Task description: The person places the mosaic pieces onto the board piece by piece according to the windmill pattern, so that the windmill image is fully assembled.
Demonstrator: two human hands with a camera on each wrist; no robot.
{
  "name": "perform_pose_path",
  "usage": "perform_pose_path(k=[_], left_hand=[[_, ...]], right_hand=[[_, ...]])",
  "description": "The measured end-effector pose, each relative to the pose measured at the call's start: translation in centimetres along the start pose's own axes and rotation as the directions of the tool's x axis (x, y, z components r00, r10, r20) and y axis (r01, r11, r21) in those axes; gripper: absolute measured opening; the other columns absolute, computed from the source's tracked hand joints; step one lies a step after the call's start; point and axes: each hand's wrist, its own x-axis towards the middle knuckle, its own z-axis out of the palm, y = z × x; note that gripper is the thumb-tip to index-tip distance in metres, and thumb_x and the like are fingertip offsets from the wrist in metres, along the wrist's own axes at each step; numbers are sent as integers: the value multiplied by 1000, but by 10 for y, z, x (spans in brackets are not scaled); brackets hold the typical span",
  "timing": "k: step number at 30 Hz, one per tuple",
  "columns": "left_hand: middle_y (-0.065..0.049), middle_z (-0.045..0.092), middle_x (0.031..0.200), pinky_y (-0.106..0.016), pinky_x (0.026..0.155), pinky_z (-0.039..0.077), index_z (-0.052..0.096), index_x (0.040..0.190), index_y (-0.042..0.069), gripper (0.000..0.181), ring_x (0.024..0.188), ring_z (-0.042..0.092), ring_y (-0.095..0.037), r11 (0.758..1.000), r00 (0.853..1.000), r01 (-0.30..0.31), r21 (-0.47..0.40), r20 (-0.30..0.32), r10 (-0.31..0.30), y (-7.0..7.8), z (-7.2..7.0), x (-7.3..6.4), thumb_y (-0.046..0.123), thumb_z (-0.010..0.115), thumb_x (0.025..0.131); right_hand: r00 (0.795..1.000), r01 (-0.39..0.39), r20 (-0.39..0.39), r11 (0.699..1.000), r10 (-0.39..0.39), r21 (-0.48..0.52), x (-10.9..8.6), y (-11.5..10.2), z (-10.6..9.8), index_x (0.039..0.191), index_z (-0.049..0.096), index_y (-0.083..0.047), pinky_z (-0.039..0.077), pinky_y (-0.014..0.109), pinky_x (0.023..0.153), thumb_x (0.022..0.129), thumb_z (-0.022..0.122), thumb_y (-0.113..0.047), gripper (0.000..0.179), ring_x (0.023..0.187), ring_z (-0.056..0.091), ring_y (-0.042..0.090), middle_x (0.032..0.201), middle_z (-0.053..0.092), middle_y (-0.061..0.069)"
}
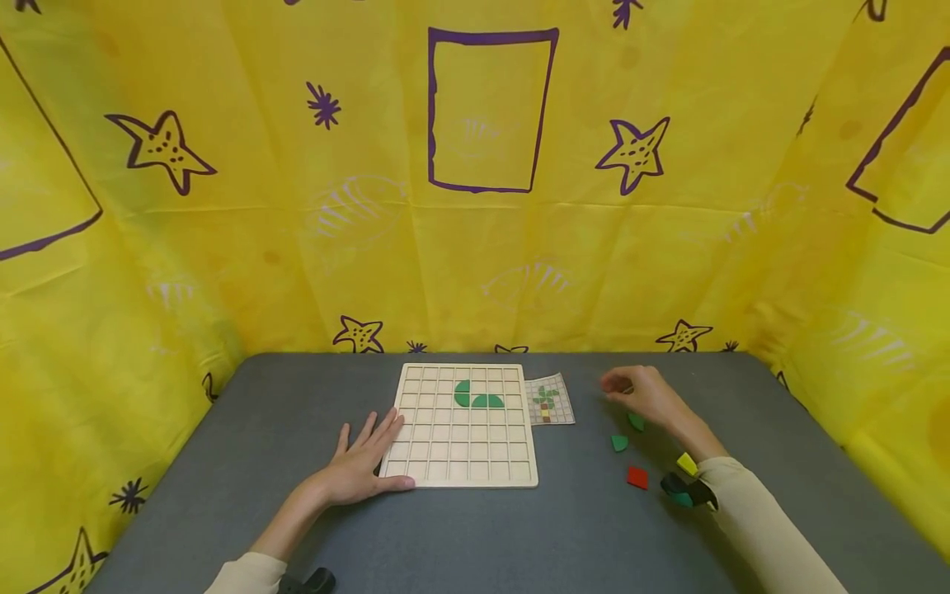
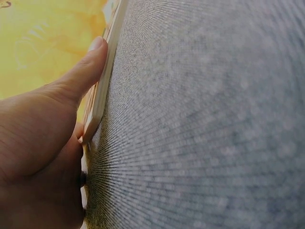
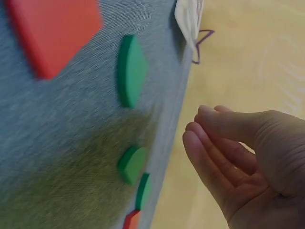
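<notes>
A pale wooden grid board [image 1: 430, 452] lies on the table, with several green quarter-circle pieces [image 1: 487, 402] on its upper squares. My left hand [image 1: 359, 464] rests at the board's left side, fingers spread and straight, thumb along the near edge. In the left wrist view the thumb [image 2: 86, 71] lies against the board's rim [image 2: 101, 93]. My right hand [image 1: 649, 396] hovers over the table right of the board, fingers loosely bent. Nothing shows between its thumb and fingertips in the right wrist view. Below it are loose green quarter-circle pieces [image 1: 619, 443].
A printed pattern card [image 1: 552, 404] lies against the board's right edge. A red square [image 1: 637, 477], a yellow piece [image 1: 687, 464] and another green piece [image 1: 680, 498] lie near the right wrist. A yellow patterned cloth [image 1: 475, 264] hangs behind the grey table [image 1: 475, 536].
</notes>
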Motion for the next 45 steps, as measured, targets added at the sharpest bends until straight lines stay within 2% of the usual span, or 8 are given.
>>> perform_pose_path(k=[8, 18, 23, 29, 36, 45], left_hand=[[-17, 7, 163, -69, 107, -11, 16, 157, 3, 104, 147, -2, -46, 1000, 1000, -4, -6, -2, 4, 1, 0, 0, 57, 68, 85], [-16, 6, 164, -68, 107, -12, 16, 157, 4, 105, 147, -2, -45, 1000, 1000, -10, -7, -15, 10, -4, 3, 1, 59, 68, 84], [-16, 7, 164, -69, 107, -12, 16, 157, 4, 105, 147, -2, -45, 1000, 1000, -14, -8, -19, 14, -5, 3, 0, 59, 67, 84], [-16, 7, 164, -69, 107, -12, 16, 157, 5, 105, 147, -2, -45, 1000, 1000, -12, -5, -19, 12, -5, 4, 1, 60, 67, 84], [-16, 7, 163, -69, 107, -13, 16, 157, 4, 105, 147, -2, -45, 1000, 1000, -15, -7, -17, 15, -5, 3, 1, 59, 67, 84], [-16, 6, 163, -68, 107, -13, 16, 157, 4, 105, 147, -2, -45, 1000, 1000, -12, -4, -13, 12, -5, 3, 1, 59, 67, 84]], right_hand=[[999, -24, 45, 1000, 24, -10, -17, 2, 2, 102, 72, 1, 56, 33, 70, 84, 74, 1, 18, 81, 67, 20, 90, 72, 5], [998, -6, 69, 1000, 4, 20, -37, -1, 6, 102, 72, -2, 56, 34, 73, 83, 77, -6, 20, 82, 67, 18, 91, 72, 3], [995, -9, 96, 999, 6, 31, -43, 1, 9, 103, 72, -4, 55, 29, 72, 81, 81, -14, 26, 81, 65, 15, 92, 70, 0], [996, -13, 91, 1000, 11, 14, -47, 0, 10, 103, 73, -5, 55, 31, 73, 78, 83, -23, 32, 82, 65, 17, 92, 70, -1], [995, -58, 86, 998, 58, 6, -50, -5, 12, 100, 73, -5, 51, 25, 66, 76, 85, -25, 34, 72, 58, 7, 81, 64, -4], [985, -163, 52, 986, 164, -34, -50, -13, 14, 97, 73, -1, 50, 27, 63, 71, 88, -18, 35, 70, 58, 12, 79, 64, -1]])
